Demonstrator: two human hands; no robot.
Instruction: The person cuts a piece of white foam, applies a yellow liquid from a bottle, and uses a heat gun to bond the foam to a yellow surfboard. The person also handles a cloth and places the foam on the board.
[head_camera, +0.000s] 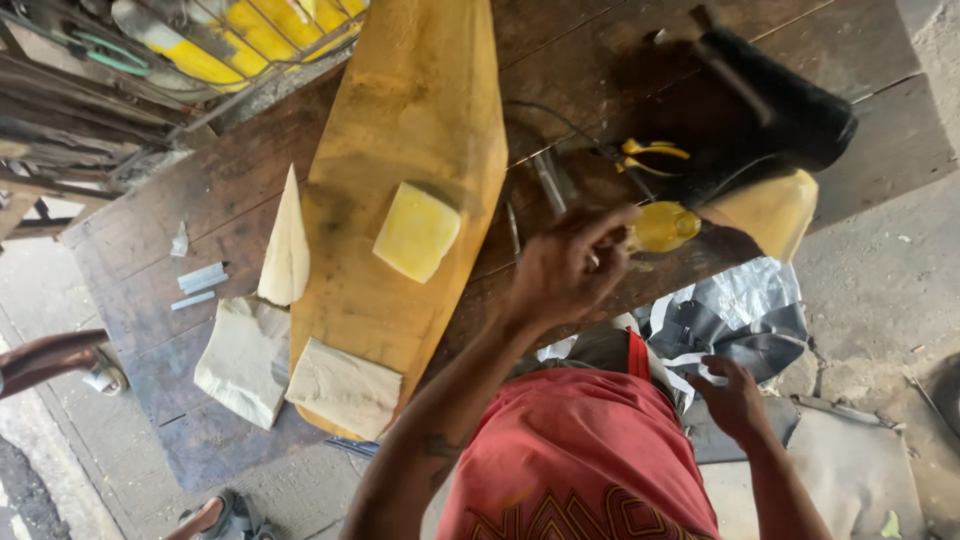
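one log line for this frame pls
left hand: over bench, near yellow round tin, holds nothing seen | right hand: low, by grey sheet | yellow block: on board

A dark, worn plank workbench is standing on a grey concrete floor under soft daylight, while a wire rack is crowding its far corner and grit is littering the ground.

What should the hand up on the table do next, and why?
Probably close on the round yellow tin. The left hand hovers open beside it, fingers spread, holding nothing, while the right hand stays low by the grey sheet.
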